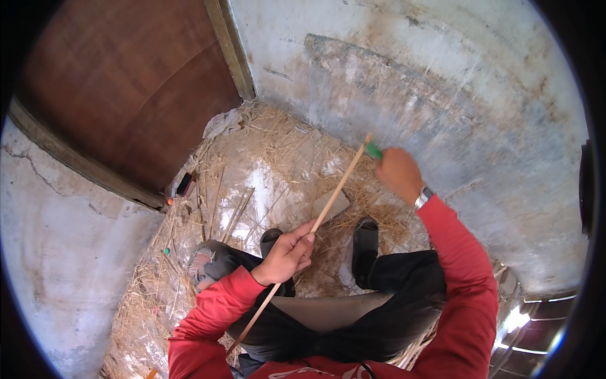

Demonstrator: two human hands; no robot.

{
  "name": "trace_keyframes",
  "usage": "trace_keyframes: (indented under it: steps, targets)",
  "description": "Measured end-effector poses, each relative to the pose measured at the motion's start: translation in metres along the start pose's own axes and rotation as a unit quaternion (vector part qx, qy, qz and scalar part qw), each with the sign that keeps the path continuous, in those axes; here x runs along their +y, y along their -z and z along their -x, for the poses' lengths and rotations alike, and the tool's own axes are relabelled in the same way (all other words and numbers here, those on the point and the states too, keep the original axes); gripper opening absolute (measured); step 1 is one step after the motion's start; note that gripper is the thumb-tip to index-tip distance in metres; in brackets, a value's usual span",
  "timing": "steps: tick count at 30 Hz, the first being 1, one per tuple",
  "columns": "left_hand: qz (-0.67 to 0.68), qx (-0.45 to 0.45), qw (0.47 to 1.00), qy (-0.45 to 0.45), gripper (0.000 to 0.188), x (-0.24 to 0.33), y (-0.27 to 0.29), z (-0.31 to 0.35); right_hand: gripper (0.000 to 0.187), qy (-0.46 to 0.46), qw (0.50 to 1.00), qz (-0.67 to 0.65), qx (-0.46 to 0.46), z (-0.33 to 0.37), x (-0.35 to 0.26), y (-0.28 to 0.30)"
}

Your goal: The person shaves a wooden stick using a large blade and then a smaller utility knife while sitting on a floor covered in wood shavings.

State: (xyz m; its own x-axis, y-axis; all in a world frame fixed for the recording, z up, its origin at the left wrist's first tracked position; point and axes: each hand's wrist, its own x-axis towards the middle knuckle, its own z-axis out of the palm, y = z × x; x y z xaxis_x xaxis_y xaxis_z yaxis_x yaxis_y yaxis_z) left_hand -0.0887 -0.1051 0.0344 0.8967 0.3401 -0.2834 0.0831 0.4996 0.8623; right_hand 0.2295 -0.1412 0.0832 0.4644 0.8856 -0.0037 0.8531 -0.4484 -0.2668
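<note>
A long, thin, pale wooden stick [334,194] runs slantwise from below my left forearm up toward the wall. My left hand [287,252] is closed around it near the middle, with the thumb along its upper side. Further up, my right hand [399,175], slightly blurred, is closed on a small tool with a green handle [374,151]. The green part sits right beside the stick's far end; whether they touch I cannot tell. The tool's working edge is not visible, so its exact kind stays unclear.
Straw [271,123] and loose sticks [238,211] litter the floor around my dark shoes [365,243]. A brown door [139,95] stands at the far left, with a small black object [185,184] near it. A stained wall [404,82] rises ahead and to the right.
</note>
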Motion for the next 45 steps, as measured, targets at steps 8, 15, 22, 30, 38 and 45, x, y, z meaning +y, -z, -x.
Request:
trace_keyframes:
  steps: [8,15,22,30,38,45]
  targets:
    - [-0.018,0.000,1.000,-0.013,0.046,0.006,0.008,0.009,0.029,0.106,0.994,0.003,0.023,-0.001,0.001,-0.045]
    - [-0.048,-0.011,0.997,-0.060,0.050,0.003,0.003,0.001,0.043,-0.127,0.988,-0.046,0.077,-0.015,0.123,-0.014]
    - [-0.157,0.064,0.978,-0.119,0.052,0.013,0.004,-0.012,0.050,0.125,0.974,-0.190,0.015,0.043,-0.021,0.022]
    - [-0.170,0.111,0.975,-0.096,0.050,0.008,0.008,-0.015,0.047,0.204,0.969,-0.133,-0.036,0.068,-0.069,-0.037]
    - [-0.139,0.076,0.984,-0.084,0.050,0.000,0.014,-0.007,0.052,0.200,0.969,-0.130,-0.069,0.064,-0.057,-0.038]
    - [-0.120,0.096,0.985,-0.083,0.049,0.008,0.023,-0.007,0.040,0.236,0.968,-0.074,-0.048,0.053,-0.071,-0.037]
